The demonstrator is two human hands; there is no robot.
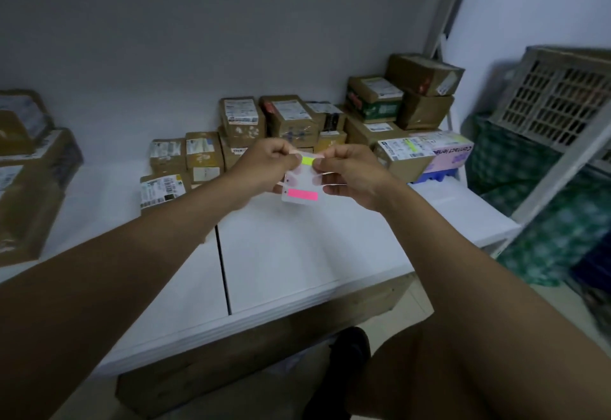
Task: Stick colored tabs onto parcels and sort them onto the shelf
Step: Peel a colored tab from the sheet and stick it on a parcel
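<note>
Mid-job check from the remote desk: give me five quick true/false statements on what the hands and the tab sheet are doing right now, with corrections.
1. Both hands hold the tab sheet up above the white table. True: left hand and right hand both grip it.
2. A yellow-green tab sits at the sheet's top, between the fingertips. True.
3. The pink tab is already stuck on a parcel. False: it is on the lower part of the sheet.
4. The right hand rests flat on the table. False: it is raised, fingers curled on the sheet.
5. Parcels are gathered at the table's far side by the wall. True.
</note>
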